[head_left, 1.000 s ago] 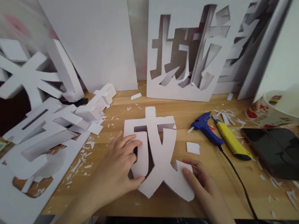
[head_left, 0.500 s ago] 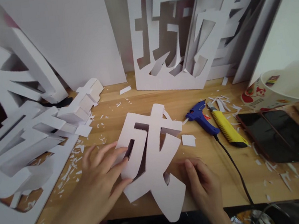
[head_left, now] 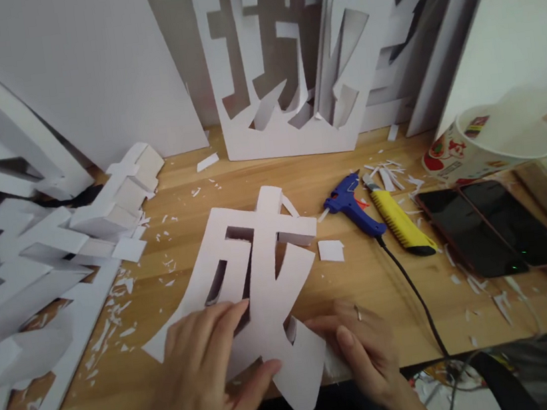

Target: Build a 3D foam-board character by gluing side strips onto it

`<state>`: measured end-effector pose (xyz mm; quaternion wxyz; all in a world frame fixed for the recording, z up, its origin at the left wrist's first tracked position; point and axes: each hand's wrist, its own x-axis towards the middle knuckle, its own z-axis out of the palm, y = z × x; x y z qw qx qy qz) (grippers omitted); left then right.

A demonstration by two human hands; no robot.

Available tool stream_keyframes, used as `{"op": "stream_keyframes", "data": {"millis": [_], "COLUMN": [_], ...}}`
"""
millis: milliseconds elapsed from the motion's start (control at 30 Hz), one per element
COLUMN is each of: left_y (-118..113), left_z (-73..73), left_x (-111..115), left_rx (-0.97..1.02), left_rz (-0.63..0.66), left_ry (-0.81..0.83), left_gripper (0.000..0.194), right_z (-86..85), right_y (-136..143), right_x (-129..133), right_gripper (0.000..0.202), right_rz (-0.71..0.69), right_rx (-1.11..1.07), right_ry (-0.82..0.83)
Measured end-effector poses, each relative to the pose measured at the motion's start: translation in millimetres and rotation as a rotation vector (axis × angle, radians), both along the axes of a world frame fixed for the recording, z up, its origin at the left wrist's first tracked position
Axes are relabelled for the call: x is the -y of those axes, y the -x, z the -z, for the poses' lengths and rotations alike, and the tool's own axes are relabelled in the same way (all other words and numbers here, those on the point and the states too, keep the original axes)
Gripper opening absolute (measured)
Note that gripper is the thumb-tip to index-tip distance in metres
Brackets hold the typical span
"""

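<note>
A thick white foam-board character (head_left: pixel 268 266), with cut-out gaps between its strokes, lies face up at the table's front edge; its lower tip overhangs. My left hand (head_left: pixel 209 368) grips its lower left part, fingers on a slanting stroke and thumb on the stroke's lower side. At the lower right edge is my right hand (head_left: pixel 365 347), with a ring on one finger. Its fingers are curled and the index fingertip meets the character's side. Under this hand shows a pale, blurred patch; whatever the fingers hold is hidden.
A blue glue gun (head_left: pixel 354 204) and a yellow utility knife (head_left: pixel 399 219) lie to the right, beside two dark phones (head_left: pixel 493 226) and a paper cup (head_left: pixel 484 143). Cut-out white boards (head_left: pixel 290 139) stand behind. More foam pieces (head_left: pixel 115 192) and scraps lie left. A small white square (head_left: pixel 331 251) is nearby.
My left hand has shifted from the character's left edge to its lower part, uncovering a long left stroke. My right hand has come in to touch its side. The view has shifted rightward.
</note>
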<state>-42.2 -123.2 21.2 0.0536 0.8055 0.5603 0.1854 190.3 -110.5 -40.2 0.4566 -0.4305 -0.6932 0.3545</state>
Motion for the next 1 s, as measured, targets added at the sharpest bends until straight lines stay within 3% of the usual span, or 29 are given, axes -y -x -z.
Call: {"op": "stream_keyframes", "data": {"millis": [200, 367, 533, 700, 833, 900, 1000], "left_y": [-44.7, -69.2, -60.5, -51.6, -49.1, -45.5, -34.7], "left_z": [17.8, 7.9, 9.7, 18.3, 12.0, 6.3, -4.0], "left_x": [-14.1, -52.6, -79.6, -100.3, -116.4, -118.7, -115.3], "left_rx": [-0.081, -0.107, -0.21, -0.223, -0.143, -0.11, -0.056], "left_rz": [-0.217, -0.29, -0.283, -0.255, -0.225, -0.186, -0.175], "left_ry": [-0.024, -0.014, -0.037, 0.047, 0.138, 0.069, -0.235], "left_gripper": [0.057, 0.057, 0.057, 0.04, 0.027, 0.022, 0.019], "right_z": [-0.7, -0.7, 2.3, 8.7, 14.2, 17.5, 22.0], "right_y": [1.6, 1.6, 1.6, 3.3, 1.9, 0.4, 0.7], "right_x": [-2.3, 0.3, 4.2, 7.6, 8.8, 8.2, 6.6], "right_gripper": [0.033, 0.033, 0.035, 0.038, 0.039, 0.04, 0.042], "right_rz": [0.006, 0.0, 0.014, 0.035, 0.059, 0.072, 0.08], "right_rx": [0.024, 0.04, 0.03, 0.024, 0.016, 0.03, 0.047], "right_ry": [-0.019, -0.044, -0.05, -0.047, -0.063, -0.06, -0.091]}}
